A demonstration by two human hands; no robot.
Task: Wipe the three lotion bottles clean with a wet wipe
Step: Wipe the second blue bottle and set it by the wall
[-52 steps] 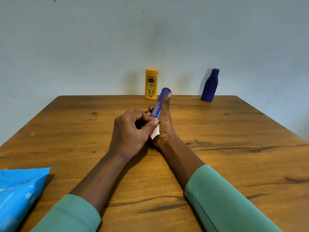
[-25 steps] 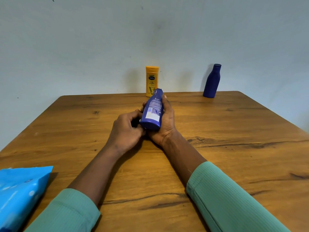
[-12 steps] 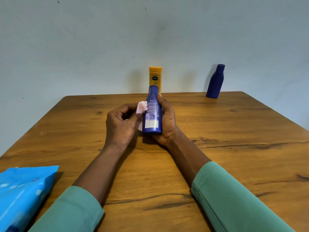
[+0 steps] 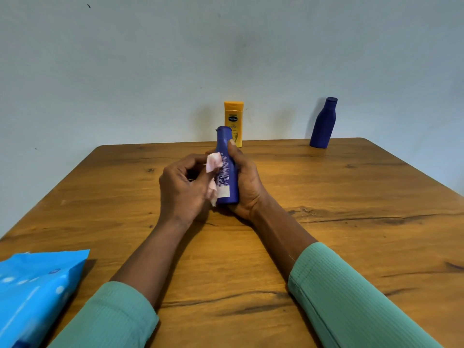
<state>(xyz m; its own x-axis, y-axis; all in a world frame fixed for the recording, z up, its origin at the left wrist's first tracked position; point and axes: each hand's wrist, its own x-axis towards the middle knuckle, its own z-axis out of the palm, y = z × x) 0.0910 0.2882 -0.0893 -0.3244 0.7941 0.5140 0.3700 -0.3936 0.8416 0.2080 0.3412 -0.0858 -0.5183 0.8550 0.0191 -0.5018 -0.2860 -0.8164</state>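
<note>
My right hand (image 4: 247,187) grips a blue lotion bottle (image 4: 227,169) over the middle of the wooden table (image 4: 351,222), its cap pointing away and its printed back label facing me. My left hand (image 4: 182,189) pinches a crumpled pale wet wipe (image 4: 213,163) against the bottle's left side. A yellow lotion bottle (image 4: 234,116) stands upright at the far edge, partly behind the held bottle. A second dark blue bottle (image 4: 324,123) stands upright at the far right corner.
A bright blue pack of wet wipes (image 4: 35,292) lies at the near left edge of the table. A plain pale wall rises right behind the table's far edge.
The held bottle has been turned from edge-on to label-facing and raised more upright. My left hand has moved the wipe from the bottle's base up along its left side.
</note>
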